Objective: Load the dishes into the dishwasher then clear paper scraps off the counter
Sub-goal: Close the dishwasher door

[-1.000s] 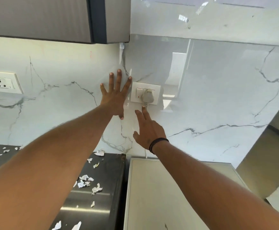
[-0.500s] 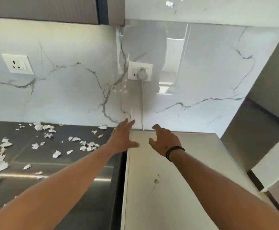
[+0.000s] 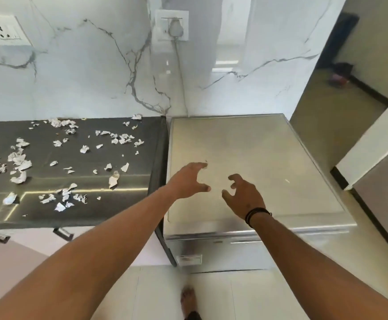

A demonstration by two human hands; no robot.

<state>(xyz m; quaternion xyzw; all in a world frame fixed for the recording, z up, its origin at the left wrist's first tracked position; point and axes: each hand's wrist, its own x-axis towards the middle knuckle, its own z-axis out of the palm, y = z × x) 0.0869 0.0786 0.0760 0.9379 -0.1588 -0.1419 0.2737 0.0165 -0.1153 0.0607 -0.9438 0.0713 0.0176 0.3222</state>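
Both my hands hover over the steel top of the dishwasher, holding nothing. My left hand has its fingers extended and loosely spread, thumb apart from them. My right hand, a black band at the wrist, has its fingers curled like a claw, apart from one another. The torn paper scraps lie scattered on the dark counter just left of the dishwasher. A plug sits in the wall socket behind the dishwasher.

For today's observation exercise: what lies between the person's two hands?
Only the bare steel top of the dishwasher, seen in the head view; left hand and right hand hold nothing.
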